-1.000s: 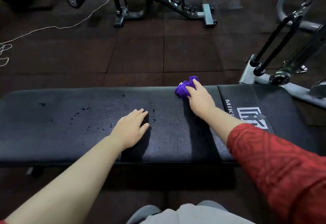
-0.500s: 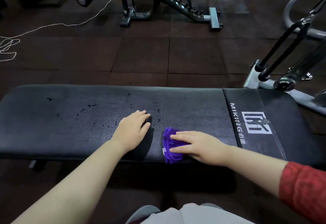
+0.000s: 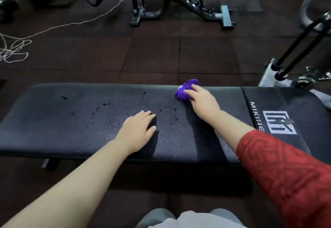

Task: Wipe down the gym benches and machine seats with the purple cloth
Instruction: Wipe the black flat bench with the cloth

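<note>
Right hand (image 3: 202, 102) presses purple cloth (image 3: 184, 91) at bench (image 3: 71, 129) far edge; left hand (image 3: 138, 131) rests flat.

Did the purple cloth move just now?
Yes. The purple cloth slid across the bench, from its near edge to its far edge, with the right hand on it.

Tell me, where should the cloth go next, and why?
Probably sweep the purple cloth toward the near edge, slightly leftward: the right hand holds it at the far edge of the bench, while droplets dot the pad around the resting left hand.
</note>
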